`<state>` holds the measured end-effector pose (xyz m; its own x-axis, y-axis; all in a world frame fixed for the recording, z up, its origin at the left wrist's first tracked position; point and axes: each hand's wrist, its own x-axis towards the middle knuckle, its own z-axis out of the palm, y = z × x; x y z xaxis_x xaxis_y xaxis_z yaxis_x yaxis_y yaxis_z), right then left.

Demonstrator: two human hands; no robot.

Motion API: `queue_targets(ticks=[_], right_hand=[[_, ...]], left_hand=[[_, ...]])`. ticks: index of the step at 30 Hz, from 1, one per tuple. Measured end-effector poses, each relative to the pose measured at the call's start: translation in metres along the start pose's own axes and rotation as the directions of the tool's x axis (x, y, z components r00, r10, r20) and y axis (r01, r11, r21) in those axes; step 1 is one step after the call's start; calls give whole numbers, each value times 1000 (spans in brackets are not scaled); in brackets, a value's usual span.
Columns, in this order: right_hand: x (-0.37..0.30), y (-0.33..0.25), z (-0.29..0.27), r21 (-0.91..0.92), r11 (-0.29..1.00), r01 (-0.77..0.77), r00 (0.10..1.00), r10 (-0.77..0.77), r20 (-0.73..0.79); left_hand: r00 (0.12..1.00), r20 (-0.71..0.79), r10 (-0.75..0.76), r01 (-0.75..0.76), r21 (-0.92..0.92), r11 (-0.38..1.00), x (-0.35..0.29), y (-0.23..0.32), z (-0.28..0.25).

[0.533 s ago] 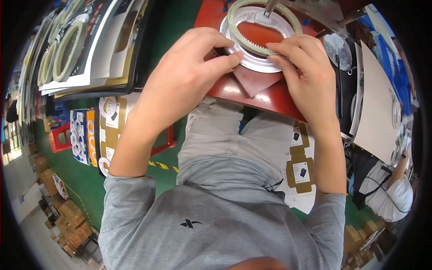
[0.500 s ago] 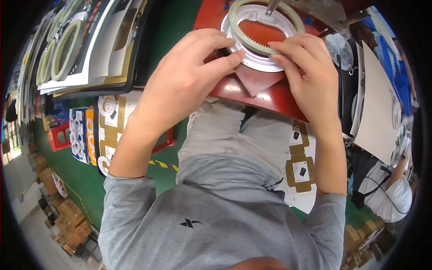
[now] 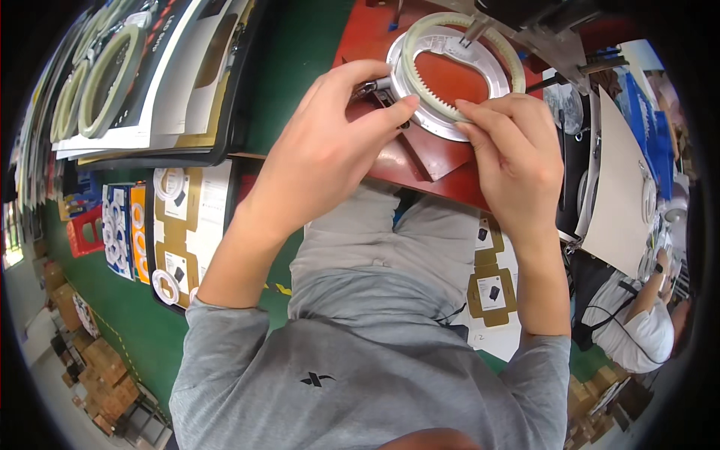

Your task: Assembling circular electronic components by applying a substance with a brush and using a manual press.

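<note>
A cream ring with inner teeth (image 3: 514, 60) lies over a flat white ring (image 3: 442, 129) on a red work surface. My right hand (image 3: 514, 146) pinches the front right edge of the cream ring between thumb and fingers. On the left, my left hand (image 3: 330, 135) has its thumb and index finger at the rim of the white ring, with the thumb overlapping it. Dark metal parts (image 3: 367, 90) show between those fingers. A metal rod (image 3: 474, 31) reaches down at the far inside of the rings.
Hanging sheets with more cream rings (image 3: 112, 79) fill the left. Flat brown-and-white box cutouts (image 3: 491, 292) lie below the red table (image 3: 457, 180). On the right stand a large beige board (image 3: 615, 195) and another person (image 3: 634, 322). Machine parts (image 3: 562, 45) overhang the far side.
The whole view has shifted slightly. The rings and my hands sit lower and farther right in it. Dark metal parts beside my left fingers are now exposed. My right hand still pinches the cream ring.
</note>
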<state>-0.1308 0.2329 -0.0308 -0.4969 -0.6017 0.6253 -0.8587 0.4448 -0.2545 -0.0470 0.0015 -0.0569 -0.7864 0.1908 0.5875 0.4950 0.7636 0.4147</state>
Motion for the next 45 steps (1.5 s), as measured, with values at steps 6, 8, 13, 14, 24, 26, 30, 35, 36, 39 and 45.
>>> queue_targets(ticks=[6, 8, 13, 14, 24, 26, 30, 35, 36, 39, 45], right_hand=[[-3, -16, 5, 20, 996, -85, 996, 85, -19], [-3, -19, 7, 31, 992, -122, 992, 122, -15], [-1, -27, 12, 35, 989, -143, 989, 144, -36], [-1, -28, 12, 35, 989, -146, 989, 148, -31], [2, -29, 11, -41, 992, -119, 993, 118, -21], [2, -29, 11, -42, 993, -114, 993, 114, -19], [1, -27, 11, -70, 993, -93, 996, 93, -5], [1, -28, 8, -125, 990, -64, 996, 72, 59], [0, -28, 9, -149, 987, -56, 995, 68, 77], [-2, -27, 11, -161, 986, -33, 996, 46, 79], [-7, -8, 14, -127, 990, -67, 995, 57, -80]], left_hand=[[994, -62, -94, 91, -43, 995, -8, 9, 7], [988, -109, -107, 99, -74, 992, -6, 10, 8], [973, -170, -154, 135, -120, 984, 0, 12, 7], [965, -190, -179, 156, -131, 979, 1, 12, 7], [893, -339, -297, 292, -65, 954, 36, 9, 30], [896, -318, -310, 308, -59, 950, 37, 8, 31], [878, -299, -375, 330, -191, 925, 35, 4, 41], [839, -291, -459, 355, -346, 868, 36, -1, 47], [848, -288, -446, 333, -364, 870, 36, -3, 47], [845, -306, -439, 304, -402, 864, 37, -7, 49], [853, -298, -428, 292, -407, 866, 40, -6, 46]])
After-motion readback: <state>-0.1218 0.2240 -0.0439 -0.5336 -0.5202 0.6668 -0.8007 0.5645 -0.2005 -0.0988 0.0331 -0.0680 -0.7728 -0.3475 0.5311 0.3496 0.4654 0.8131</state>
